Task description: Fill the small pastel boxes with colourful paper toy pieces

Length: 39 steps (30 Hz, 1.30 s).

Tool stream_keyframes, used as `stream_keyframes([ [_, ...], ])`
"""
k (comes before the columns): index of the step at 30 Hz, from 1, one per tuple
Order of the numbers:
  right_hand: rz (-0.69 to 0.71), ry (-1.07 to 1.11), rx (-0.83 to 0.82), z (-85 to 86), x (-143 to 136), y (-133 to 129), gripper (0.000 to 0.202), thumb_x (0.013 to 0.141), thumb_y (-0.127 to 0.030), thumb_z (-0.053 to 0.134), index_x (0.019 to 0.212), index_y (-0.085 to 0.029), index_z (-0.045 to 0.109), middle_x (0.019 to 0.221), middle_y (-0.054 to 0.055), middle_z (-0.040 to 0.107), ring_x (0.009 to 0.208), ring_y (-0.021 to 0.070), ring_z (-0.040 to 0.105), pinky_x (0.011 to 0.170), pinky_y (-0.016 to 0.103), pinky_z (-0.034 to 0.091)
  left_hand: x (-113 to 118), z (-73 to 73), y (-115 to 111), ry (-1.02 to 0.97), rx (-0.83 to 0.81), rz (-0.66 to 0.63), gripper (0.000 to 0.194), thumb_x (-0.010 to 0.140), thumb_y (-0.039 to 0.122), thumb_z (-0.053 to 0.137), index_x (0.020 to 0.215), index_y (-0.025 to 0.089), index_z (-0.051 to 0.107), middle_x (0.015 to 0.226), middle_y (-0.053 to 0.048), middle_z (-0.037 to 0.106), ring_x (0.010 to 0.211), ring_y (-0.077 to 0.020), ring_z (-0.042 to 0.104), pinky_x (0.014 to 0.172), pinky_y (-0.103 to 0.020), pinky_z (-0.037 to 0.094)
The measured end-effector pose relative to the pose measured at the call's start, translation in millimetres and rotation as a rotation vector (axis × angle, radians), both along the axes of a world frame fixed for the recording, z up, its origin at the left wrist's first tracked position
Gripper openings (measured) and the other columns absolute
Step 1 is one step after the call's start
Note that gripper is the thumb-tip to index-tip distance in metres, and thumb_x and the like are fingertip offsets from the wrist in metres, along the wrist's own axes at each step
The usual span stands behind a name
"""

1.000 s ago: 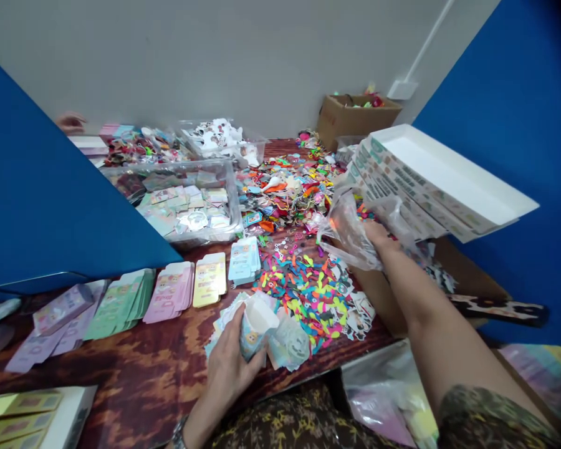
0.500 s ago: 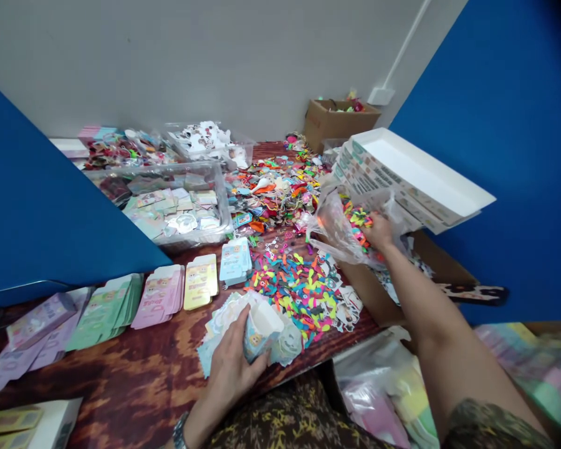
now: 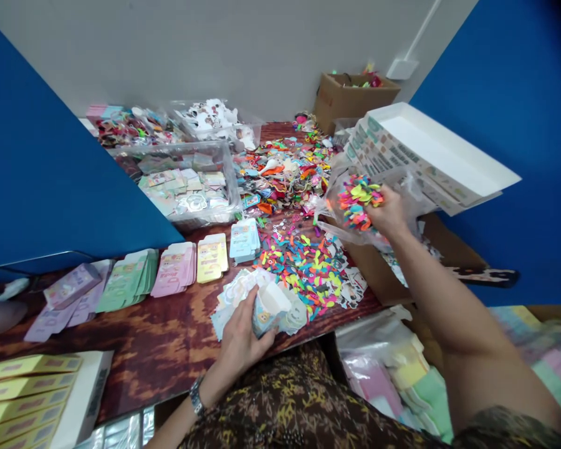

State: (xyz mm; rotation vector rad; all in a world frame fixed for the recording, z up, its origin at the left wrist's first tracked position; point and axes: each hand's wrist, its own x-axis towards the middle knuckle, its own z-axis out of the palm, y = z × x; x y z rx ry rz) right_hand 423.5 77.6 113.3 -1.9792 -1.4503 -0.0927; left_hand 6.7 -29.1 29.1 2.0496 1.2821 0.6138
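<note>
My left hand [image 3: 244,335] is wrapped round a small light-blue paper box [image 3: 272,304], its open top tilted up and to the right. Under and around the box lie pale printed cards or stickers [image 3: 234,293] on the table. My right hand [image 3: 389,211] is closed on a bunch of small bright pieces [image 3: 359,198] that look like uninflated balloons, in pink, yellow, orange and blue. It holds them at the mouth of a clear plastic bag [image 3: 339,227]. More such balloons [image 3: 303,268] are spread in a loose pile between my hands.
Flat box stacks in blue [image 3: 244,240], yellow [image 3: 212,259], pink [image 3: 174,269] and green [image 3: 128,280] line the left. Behind stand a clear bin [image 3: 234,187] and a heap of trinkets [image 3: 285,168]. A white tray [image 3: 444,149] and cardboard boxes [image 3: 355,100] are at right.
My right hand has lifted a bunch of balloons up out of the plastic bag's contents. The left hand still holds the box in place. The view has shifted slightly.
</note>
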Motion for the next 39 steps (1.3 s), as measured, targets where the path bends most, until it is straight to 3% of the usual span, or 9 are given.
stream_keyframes([
  [2,0.097,0.032,-0.046,-13.4,-30.3,-3.7,0.028,0.079,-0.022,0.058,0.105,-0.015,0.066,0.093,0.009,0.072,0.082,0.0235,0.066,0.075,0.032,0.050,-1.3,0.4,-1.3,0.004,-0.003,-0.003,0.082,0.079,0.039,0.066,0.150,0.019,0.030,0.144,-0.015,0.052,0.131,-0.0313,0.053,0.104,-0.040,0.048],
  [8,0.256,-0.075,-0.465,-74.8,-120.4,-7.8,0.046,0.081,-0.017,0.059,0.127,-0.014,0.061,0.112,0.012,0.070,0.104,0.0253,0.065,0.091,0.033,0.050,-5.4,3.9,-3.1,0.021,0.017,0.016,0.082,0.079,0.041,0.068,0.149,0.018,0.031,0.141,-0.015,0.055,0.126,-0.0306,0.057,0.101,-0.039,0.050],
  [13,0.294,-0.102,-0.590,-107.7,-158.4,-10.8,0.073,0.076,-0.023,0.071,0.145,-0.026,0.047,0.138,0.016,0.054,0.116,0.0318,0.060,0.092,0.041,0.051,-8.5,4.0,-5.2,0.032,0.074,0.018,0.080,0.081,0.040,0.067,0.148,0.017,0.031,0.137,-0.016,0.057,0.121,-0.0296,0.061,0.096,-0.039,0.054],
  [18,0.474,-0.078,-0.528,-100.3,-131.8,-15.6,0.087,0.081,-0.047,0.070,0.155,-0.029,0.027,0.155,0.014,0.036,0.136,0.0320,0.044,0.105,0.045,0.044,-13.4,5.1,-6.7,0.017,0.117,0.001,0.082,0.080,0.037,0.069,0.149,0.017,0.028,0.139,-0.016,0.055,0.124,-0.0294,0.059,0.100,-0.040,0.052],
  [23,0.448,-0.059,-0.306,-82.4,-97.1,-29.0,0.045,0.093,-0.037,0.054,0.135,-0.021,0.057,0.127,0.012,0.064,0.117,0.0275,0.060,0.099,0.042,0.048,-18.1,4.9,-2.9,0.000,0.157,0.041,0.080,0.078,0.036,0.070,0.146,0.016,0.032,0.137,-0.018,0.056,0.122,-0.0295,0.059,0.098,-0.041,0.053],
  [27,0.501,-0.111,-0.166,-87.1,-124.3,-57.3,0.034,0.098,-0.034,0.048,0.126,-0.023,0.064,0.116,0.008,0.070,0.104,0.0219,0.065,0.092,0.036,0.051,-22.2,2.6,2.8,0.000,0.173,0.074,0.079,0.076,0.035,0.071,0.143,0.016,0.036,0.132,-0.017,0.059,0.117,-0.0293,0.062,0.095,-0.041,0.055],
  [31,0.656,-0.382,-0.272,-106.4,-155.7,-75.0,0.032,0.097,-0.035,0.052,0.125,-0.028,0.066,0.129,0.007,0.064,0.110,0.0253,0.060,0.089,0.037,0.051,-35.4,4.1,11.2,0.035,0.169,0.140,0.081,0.073,0.036,0.074,0.142,0.016,0.037,0.132,-0.016,0.059,0.115,-0.0305,0.063,0.092,-0.041,0.056],
  [34,0.558,-0.500,-0.368,-115.4,-159.9,-75.8,0.031,0.095,-0.032,0.053,0.122,-0.024,0.069,0.125,0.011,0.066,0.107,0.0290,0.058,0.086,0.040,0.050,-49.3,7.8,16.5,0.049,0.191,0.193,0.079,0.073,0.036,0.074,0.140,0.017,0.039,0.133,-0.015,0.059,0.117,-0.0306,0.062,0.096,-0.041,0.054],
  [39,0.517,-0.391,-0.188,-104.4,-174.1,-75.3,0.033,0.097,-0.031,0.051,0.125,-0.023,0.066,0.126,0.010,0.065,0.108,0.0258,0.058,0.092,0.037,0.048,-52.7,5.3,13.4,0.055,0.184,0.245,0.071,0.072,0.034,0.074,0.133,0.018,0.043,0.125,-0.013,0.062,0.110,-0.0290,0.064,0.092,-0.040,0.055],
])
